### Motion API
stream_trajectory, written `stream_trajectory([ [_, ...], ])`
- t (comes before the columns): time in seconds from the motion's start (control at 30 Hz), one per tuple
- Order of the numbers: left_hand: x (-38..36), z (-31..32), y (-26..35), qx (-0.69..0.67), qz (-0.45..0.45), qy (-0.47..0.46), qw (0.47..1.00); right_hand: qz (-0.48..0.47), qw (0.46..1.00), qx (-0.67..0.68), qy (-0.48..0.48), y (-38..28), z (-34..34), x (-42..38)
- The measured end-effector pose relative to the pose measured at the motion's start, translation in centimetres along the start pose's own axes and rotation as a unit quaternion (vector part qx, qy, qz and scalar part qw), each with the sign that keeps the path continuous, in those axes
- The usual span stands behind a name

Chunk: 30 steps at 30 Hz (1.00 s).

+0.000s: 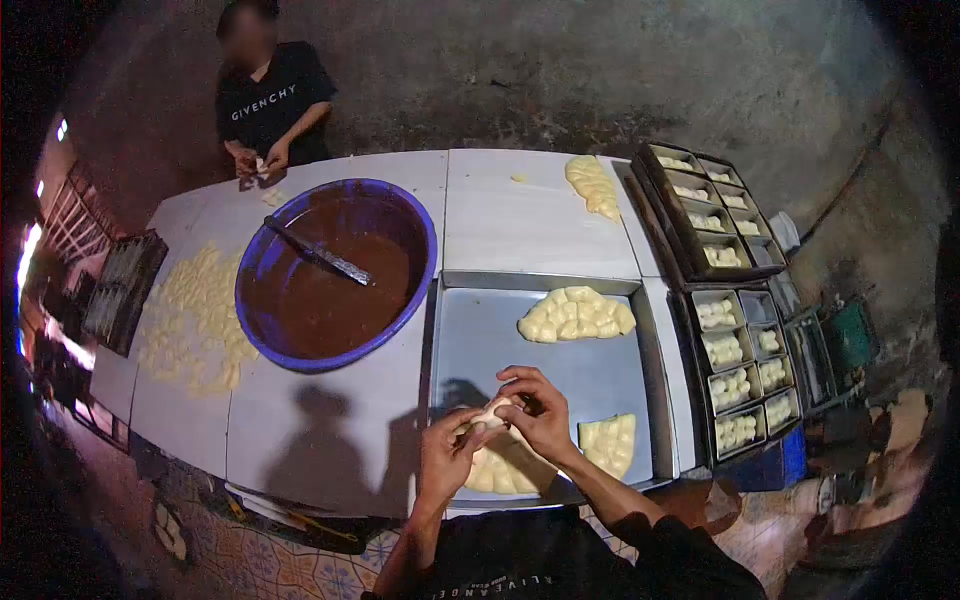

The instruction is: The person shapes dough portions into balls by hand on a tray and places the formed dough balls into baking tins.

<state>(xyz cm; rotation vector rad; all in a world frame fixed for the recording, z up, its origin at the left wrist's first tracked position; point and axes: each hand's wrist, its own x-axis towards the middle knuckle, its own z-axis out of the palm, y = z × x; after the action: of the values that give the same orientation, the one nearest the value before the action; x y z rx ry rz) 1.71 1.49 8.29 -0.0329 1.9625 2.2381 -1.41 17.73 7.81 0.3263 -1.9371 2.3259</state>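
A small pale dough piece (492, 412) is held between both of my hands, above the near part of a grey metal tray (480, 350). My left hand (447, 455) pinches its left side and my right hand (538, 412) holds its right side with bent fingers. Under my hands lies a dough mass (500, 470), partly hidden by them. To its right sits another dough block (608, 446), and a larger dough mass (577, 315) lies toward the far side of the tray.
A blue basin (427, 270) of brown filling with a spatula (320, 252) stands left of the tray. Many dough pieces (195, 315) lie farther left. Filled moulds (730, 376) line the right side. Another person (272, 100) handles dough at the far left.
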Motion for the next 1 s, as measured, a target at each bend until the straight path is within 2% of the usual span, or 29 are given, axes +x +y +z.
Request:
stream_trajectory([
  [0.03,0.0,0.1,-0.9,0.006,0.0,-0.008,1.0,-0.003,1.0,0.002,0.009,-0.2,-0.3,-0.2],
  [0.1,-0.1,0.3,-1.9,-0.043,0.02,-0.027,0.999,-0.062,0.993,-0.084,-0.054,-0.4,-0.9,-0.5],
  [0.13,-0.5,1.3,-1.3,-0.117,-0.002,0.001,0.993,-0.053,0.994,-0.074,-0.063,-0.9,-0.4,-1.1],
  [0.17,-0.4,1.1,-2.2,-0.114,0.0,-0.002,0.993,-0.098,0.985,-0.126,-0.064,-1.1,0.2,-1.6],
  [0.23,-0.2,0.7,-4.4,-0.11,-0.006,-0.027,0.994,-0.054,0.969,-0.206,-0.127,-0.6,-0.5,-2.5],
  [0.27,-0.2,0.9,-4.7,-0.15,-0.104,0.0,0.983,-0.055,0.969,-0.204,-0.126,0.0,-1.1,-2.7],
  [0.3,-0.6,1.5,-5.1,-0.147,-0.104,0.001,0.984,0.021,0.963,-0.228,-0.141,0.8,-1.7,-2.9],
  [0.33,-1.1,2.5,-4.8,-0.136,-0.061,0.055,0.987,0.096,0.952,-0.247,-0.155,0.9,-1.9,-2.9],
  [0.37,-1.4,3.0,-4.7,-0.122,-0.016,0.107,0.987,0.095,0.953,-0.243,-0.152,1.0,-1.9,-2.8],
  [0.4,-1.3,2.9,-5.6,-0.057,0.047,0.089,0.993,0.139,0.964,-0.193,-0.121,1.2,-1.7,-2.8],
  [0.43,-1.6,3.8,-4.3,-0.033,0.094,0.116,0.988,0.183,0.969,-0.142,-0.089,1.2,-1.5,-2.9],
  [0.47,-1.6,3.7,-4.4,-0.001,0.123,0.109,0.986,0.046,0.958,-0.262,-0.103,1.7,-1.7,-2.9],
  [0.5,-1.8,3.2,-4.7,0.029,0.152,0.103,0.983,0.039,0.956,-0.265,-0.12,3.0,-2.1,-2.7],
  [0.53,-1.8,2.5,-5.6,0.005,0.134,0.109,0.985,0.174,0.948,-0.163,-0.212,4.1,-2.8,-2.2],
  [0.57,-1.6,1.2,-6.8,0.01,0.133,0.108,0.985,0.3,0.905,-0.054,-0.297,4.7,-3.4,-1.6],
  [0.6,-1.2,-0.6,-8.2,0.011,0.141,0.088,0.986,0.353,0.849,0.0,-0.392,3.7,-4.0,-1.3],
  [0.63,-0.9,-1.5,-8.7,0.013,0.149,0.065,0.987,0.331,0.842,0.062,-0.422,3.3,-4.0,-1.0],
  [0.67,-1.7,0.1,-4.5,0.364,0.169,0.159,0.902,0.214,0.901,0.009,-0.378,5.3,-4.0,-0.6],
  [0.7,-1.7,0.5,-4.3,0.369,0.166,0.157,0.901,0.096,0.94,-0.046,-0.325,7.9,-3.7,0.1],
  [0.73,-1.8,0.9,-4.2,0.165,0.122,0.229,0.952,0.117,0.956,-0.112,-0.245,9.6,-3.0,1.0],
  [0.77,-1.7,1.2,-3.8,-0.048,0.076,0.292,0.952,0.064,0.966,-0.15,-0.199,9.6,-2.7,2.5],
  [0.8,-2.0,1.3,-3.2,-0.134,0.111,0.282,0.944,0.02,0.961,-0.184,-0.204,10.2,-3.1,3.9],
  [0.83,-2.3,1.1,-3.5,-0.13,0.114,0.289,0.942,-0.024,0.953,-0.216,-0.209,11.9,-3.6,5.0],
  [0.9,-2.8,0.2,-4.7,-0.133,0.115,0.288,0.942,0.039,0.967,-0.168,-0.189,15.7,-4.9,5.6],
  [0.93,-3.4,0.7,-3.6,-0.113,0.128,0.296,0.94,-0.019,0.966,-0.233,-0.113,13.1,-5.0,5.2],
  [0.97,-3.9,-0.5,-5.8,-0.114,0.126,0.307,0.936,-0.051,0.959,-0.272,-0.057,13.1,-5.8,4.8],
  [1.0,-4.7,-2.4,-9.8,-0.117,0.082,0.306,0.941,-0.062,0.952,-0.298,-0.036,10.9,-6.5,4.4],
])
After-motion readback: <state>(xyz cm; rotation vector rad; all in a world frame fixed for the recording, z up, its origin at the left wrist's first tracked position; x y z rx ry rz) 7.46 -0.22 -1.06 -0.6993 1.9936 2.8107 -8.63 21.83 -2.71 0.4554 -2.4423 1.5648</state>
